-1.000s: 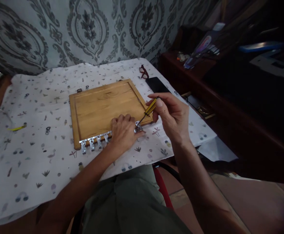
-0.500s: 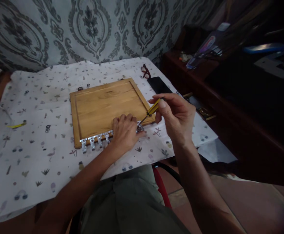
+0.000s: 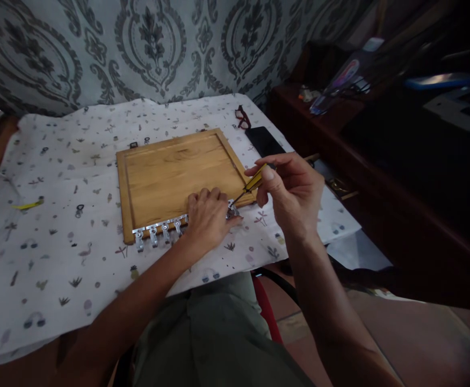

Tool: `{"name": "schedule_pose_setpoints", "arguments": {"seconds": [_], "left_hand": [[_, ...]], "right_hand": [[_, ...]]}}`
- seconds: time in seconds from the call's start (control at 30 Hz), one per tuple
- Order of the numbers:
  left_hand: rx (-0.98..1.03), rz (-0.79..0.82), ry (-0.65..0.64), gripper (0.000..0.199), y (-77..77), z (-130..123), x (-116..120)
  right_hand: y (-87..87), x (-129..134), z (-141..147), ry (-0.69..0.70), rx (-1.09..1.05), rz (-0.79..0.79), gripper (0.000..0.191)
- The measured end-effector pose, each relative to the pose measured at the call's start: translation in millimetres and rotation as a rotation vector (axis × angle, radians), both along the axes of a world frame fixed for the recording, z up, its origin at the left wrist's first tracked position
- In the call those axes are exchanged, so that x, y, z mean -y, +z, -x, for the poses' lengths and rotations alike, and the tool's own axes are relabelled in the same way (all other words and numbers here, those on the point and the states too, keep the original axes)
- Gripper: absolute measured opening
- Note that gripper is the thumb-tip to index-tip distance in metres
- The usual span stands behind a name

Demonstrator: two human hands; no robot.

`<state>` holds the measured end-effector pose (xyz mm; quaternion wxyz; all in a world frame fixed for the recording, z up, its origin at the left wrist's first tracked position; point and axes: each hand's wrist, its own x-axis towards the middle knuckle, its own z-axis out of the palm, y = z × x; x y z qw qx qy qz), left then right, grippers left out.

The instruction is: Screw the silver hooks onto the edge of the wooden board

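A framed wooden panel [image 3: 178, 177] lies flat on the patterned tablecloth. Along its near edge runs a row of metal clips [image 3: 165, 231], partly covered by my left hand [image 3: 208, 217]. That hand rests on the panel's near edge with fingers laid over the wood and the thumb stretched out by the rightmost clip [image 3: 232, 208]. My right hand [image 3: 293, 188] grips a yellow and black screwdriver [image 3: 254, 178], tilted, its thin shaft reaching down to that rightmost clip. Whether the tip sits in a screw is too small to tell.
Beyond the panel's right side lie a black phone [image 3: 264, 141] and red glasses [image 3: 243, 117]. A yellow strip [image 3: 28, 205] is at the far left of the tablecloth [image 3: 77, 258]. A dark wooden desk [image 3: 283, 102] with a bottle [image 3: 345, 75] stands at the right.
The right fingers have shifted slightly on the screwdriver's handle. The left hand and the panel keep their places; the view has moved a little.
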<state>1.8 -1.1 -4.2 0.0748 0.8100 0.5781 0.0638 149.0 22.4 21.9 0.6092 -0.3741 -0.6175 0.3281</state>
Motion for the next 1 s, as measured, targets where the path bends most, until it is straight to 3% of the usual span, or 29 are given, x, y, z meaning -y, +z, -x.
{"name": "schedule_pose_setpoints", "arguments": {"seconds": [0.3,0.63,1.0], "left_hand": [[-0.011,0.011,0.002,0.045,2.5,-0.5,0.2],[-0.001,-0.002,-0.003,0.044,0.5,0.2,0.5],[-0.003,-0.010,0.000,0.045,0.1,0.3,0.0]], "right_hand": [[0.3,2.8,-3.6,0.017,0.115,-0.001,0.030],[1.4,2.0,1.4,-0.010,0.022,0.005,0.018],[-0.8,0.8,-1.8,0.079,0.021,-0.019,0.025]]}}
